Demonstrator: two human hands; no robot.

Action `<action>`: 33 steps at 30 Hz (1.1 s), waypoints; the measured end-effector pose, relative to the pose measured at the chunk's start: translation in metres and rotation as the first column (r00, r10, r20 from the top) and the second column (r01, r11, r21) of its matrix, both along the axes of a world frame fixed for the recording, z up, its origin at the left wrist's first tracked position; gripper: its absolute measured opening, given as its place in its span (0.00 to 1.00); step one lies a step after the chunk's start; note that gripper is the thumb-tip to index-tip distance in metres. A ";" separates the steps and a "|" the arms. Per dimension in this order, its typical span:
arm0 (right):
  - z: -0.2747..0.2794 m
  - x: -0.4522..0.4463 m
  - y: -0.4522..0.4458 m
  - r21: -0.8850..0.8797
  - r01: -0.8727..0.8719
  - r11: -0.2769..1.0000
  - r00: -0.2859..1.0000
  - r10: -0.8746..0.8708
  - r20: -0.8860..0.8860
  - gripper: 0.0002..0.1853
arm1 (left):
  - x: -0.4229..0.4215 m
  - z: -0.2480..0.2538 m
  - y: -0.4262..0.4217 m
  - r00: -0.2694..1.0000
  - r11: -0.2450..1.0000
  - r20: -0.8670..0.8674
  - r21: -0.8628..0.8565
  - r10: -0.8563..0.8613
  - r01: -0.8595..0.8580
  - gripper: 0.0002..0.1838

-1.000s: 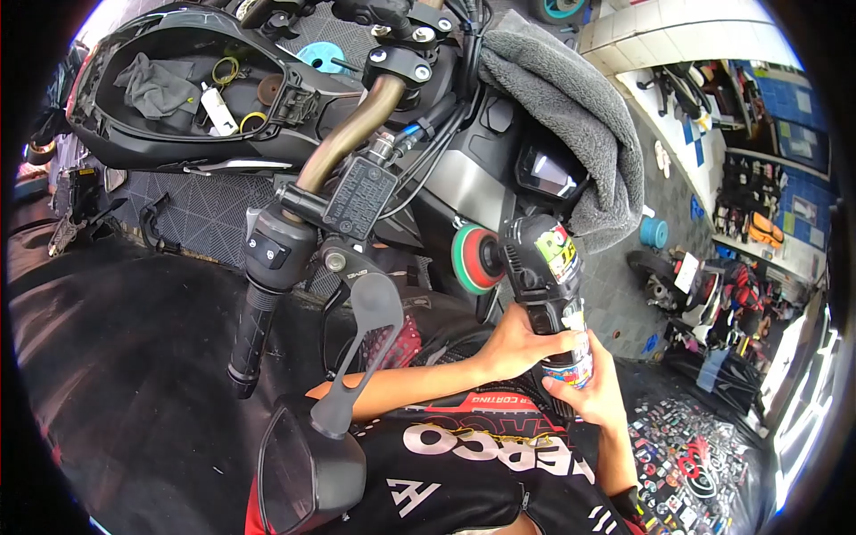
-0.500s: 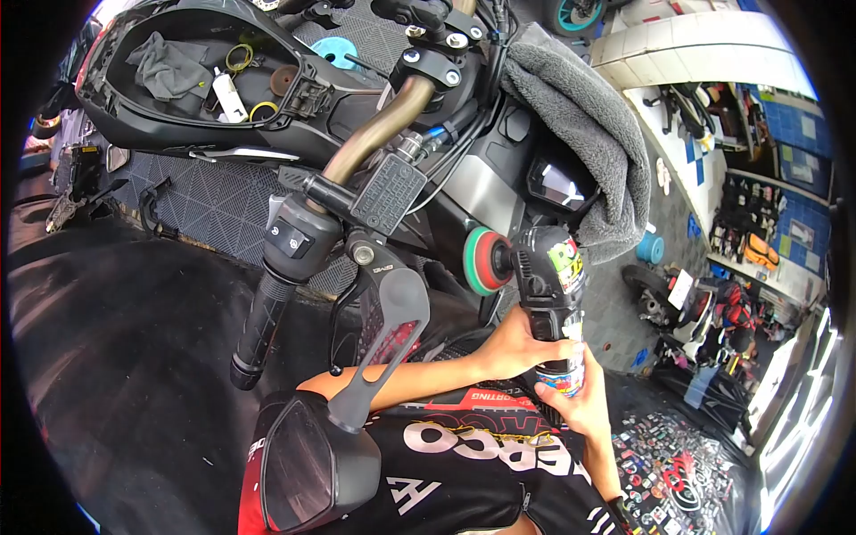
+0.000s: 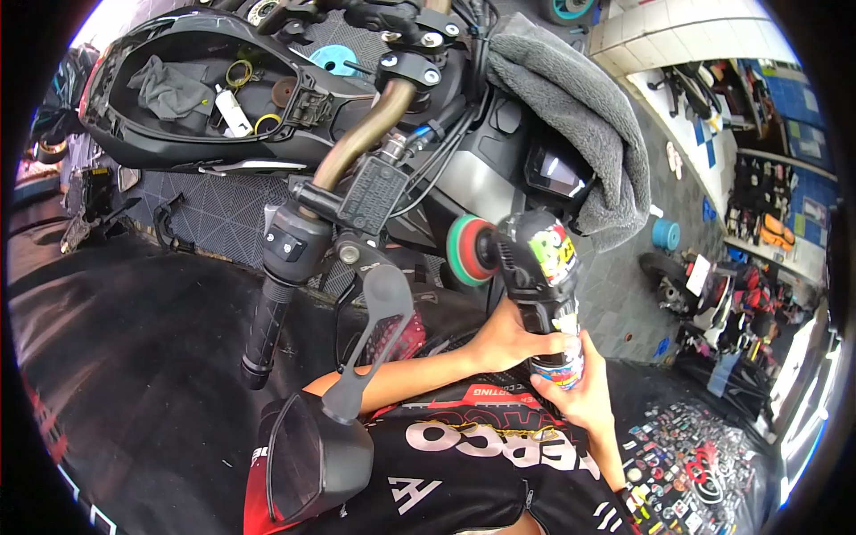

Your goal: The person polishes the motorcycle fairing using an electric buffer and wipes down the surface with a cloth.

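Both my hands are closed around a black polisher (image 3: 538, 254) covered in bright stickers, held upright in front of my chest. My left hand (image 3: 510, 343) wraps its body from the left side. Lower down on the right, my right hand (image 3: 581, 392) grips the handle end. A round red and green pad (image 3: 470, 250) on the polisher's head faces left, toward the motorcycle's dark side panels; I cannot tell whether it touches them. Just left of the pad are the handlebar (image 3: 366, 134), its brake fluid reservoir (image 3: 373, 194) and the grey mirror stem (image 3: 385, 299).
A grey towel (image 3: 571, 125) drapes over the front beside the display (image 3: 557, 169). The open seat compartment (image 3: 201, 147) holds a cloth, a white bottle and tape rolls. A mirror (image 3: 321, 459) juts out near my body. Another motorcycle (image 3: 678, 285) stands at right, beside a sticker-covered surface (image 3: 687, 464).
The polisher and its pad have shifted slightly left and up in view, with both hands still around it. The whole view has moved a little too.
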State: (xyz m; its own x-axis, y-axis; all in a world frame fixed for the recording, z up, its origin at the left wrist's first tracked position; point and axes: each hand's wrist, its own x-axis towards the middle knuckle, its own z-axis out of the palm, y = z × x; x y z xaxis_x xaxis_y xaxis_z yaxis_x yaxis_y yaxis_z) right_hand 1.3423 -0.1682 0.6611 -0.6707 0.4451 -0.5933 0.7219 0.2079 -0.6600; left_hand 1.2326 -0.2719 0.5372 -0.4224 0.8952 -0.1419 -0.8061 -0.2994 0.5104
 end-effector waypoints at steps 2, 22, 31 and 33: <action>-0.004 -0.002 0.001 0.030 -0.047 0.998 0.999 0.047 0.009 0.34 | -0.003 -0.002 -0.004 1.000 1.000 -0.010 -0.003 -0.003 0.003 0.24; -0.005 0.016 0.025 -0.023 -0.001 1.000 1.000 0.001 0.011 0.32 | 0.019 -0.005 0.017 0.999 0.997 -0.010 -0.067 -0.049 0.048 0.24; -0.004 0.016 0.016 0.034 -0.045 0.998 0.999 0.045 0.006 0.36 | 0.013 -0.003 0.008 0.995 0.994 -0.009 -0.054 -0.095 0.094 0.23; -0.001 -0.003 0.011 0.071 -0.097 0.993 0.995 0.097 0.001 0.38 | 0.001 -0.003 0.000 0.999 0.999 0.009 -0.031 -0.038 0.038 0.22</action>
State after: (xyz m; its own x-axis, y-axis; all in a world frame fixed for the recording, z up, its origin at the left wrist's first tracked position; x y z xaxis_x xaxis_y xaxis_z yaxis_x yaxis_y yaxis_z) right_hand 1.3389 -0.1574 0.6597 -0.7141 0.4192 -0.5606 0.6944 0.3230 -0.6430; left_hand 1.2339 -0.2715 0.5343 -0.3865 0.9059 -0.1730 -0.8210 -0.2525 0.5120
